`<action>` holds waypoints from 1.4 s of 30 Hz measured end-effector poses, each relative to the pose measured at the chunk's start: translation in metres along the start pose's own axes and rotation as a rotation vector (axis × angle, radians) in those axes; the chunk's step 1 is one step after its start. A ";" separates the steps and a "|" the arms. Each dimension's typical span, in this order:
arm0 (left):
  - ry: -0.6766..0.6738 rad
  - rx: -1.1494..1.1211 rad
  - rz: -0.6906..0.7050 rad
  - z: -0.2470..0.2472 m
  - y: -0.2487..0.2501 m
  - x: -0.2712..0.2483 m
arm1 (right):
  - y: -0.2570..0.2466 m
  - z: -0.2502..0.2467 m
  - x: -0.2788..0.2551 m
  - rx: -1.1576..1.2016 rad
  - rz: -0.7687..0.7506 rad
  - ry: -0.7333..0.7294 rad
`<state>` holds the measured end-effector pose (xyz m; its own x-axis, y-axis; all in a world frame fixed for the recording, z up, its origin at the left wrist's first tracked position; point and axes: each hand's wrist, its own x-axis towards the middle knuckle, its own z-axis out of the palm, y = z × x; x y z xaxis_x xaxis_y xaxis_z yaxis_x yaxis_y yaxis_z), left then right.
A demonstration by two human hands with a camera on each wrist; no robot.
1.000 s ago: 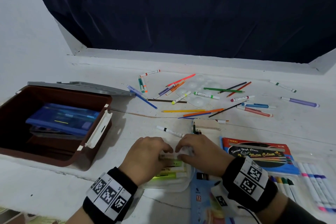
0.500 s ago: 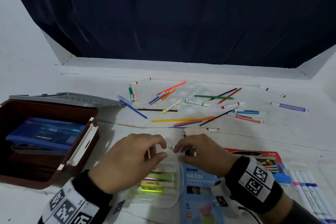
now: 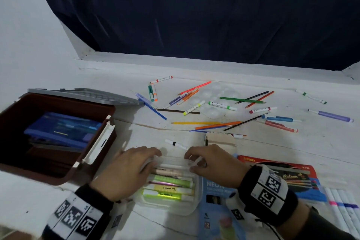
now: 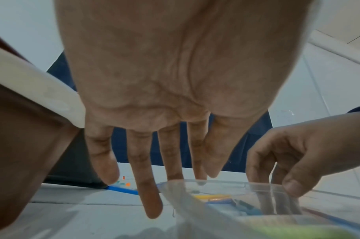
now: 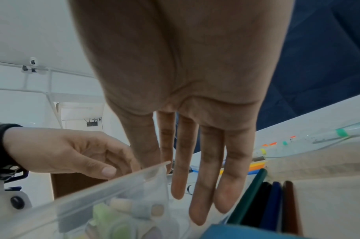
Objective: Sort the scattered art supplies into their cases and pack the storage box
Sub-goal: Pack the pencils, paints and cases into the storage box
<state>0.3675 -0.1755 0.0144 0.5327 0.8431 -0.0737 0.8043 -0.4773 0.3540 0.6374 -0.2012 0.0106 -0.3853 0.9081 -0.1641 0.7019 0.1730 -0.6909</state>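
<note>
Clear plastic case (image 3: 171,206) of highlighters (image 3: 167,189) lies under both hands on the bench (image 3: 292,154). Left hand (image 3: 124,169) and right hand (image 3: 212,163) have fingers straight, loosely apart, tips at its far rim. Best to press the flap down evenly. Storage box (image 3: 93,169) sits left of the fingers, loose pens (image 3: 222,105) beyond them.

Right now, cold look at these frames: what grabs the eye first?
Both hands, the left hand and the right hand, meet at the far rim of the clear highlighter case at the table's near edge. Behind them, loose pens and pencils lie scattered across the white table. On the left sits the open brown storage box, a blue case already inside.
</note>
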 end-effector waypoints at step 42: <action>0.023 -0.021 -0.011 0.014 -0.012 -0.001 | -0.021 0.022 0.008 -0.106 0.050 0.052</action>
<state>0.3613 -0.1739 -0.0028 0.5176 0.8538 -0.0561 0.8041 -0.4630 0.3728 0.6065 -0.2064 0.0082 -0.3183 0.9348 -0.1578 0.7801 0.1637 -0.6039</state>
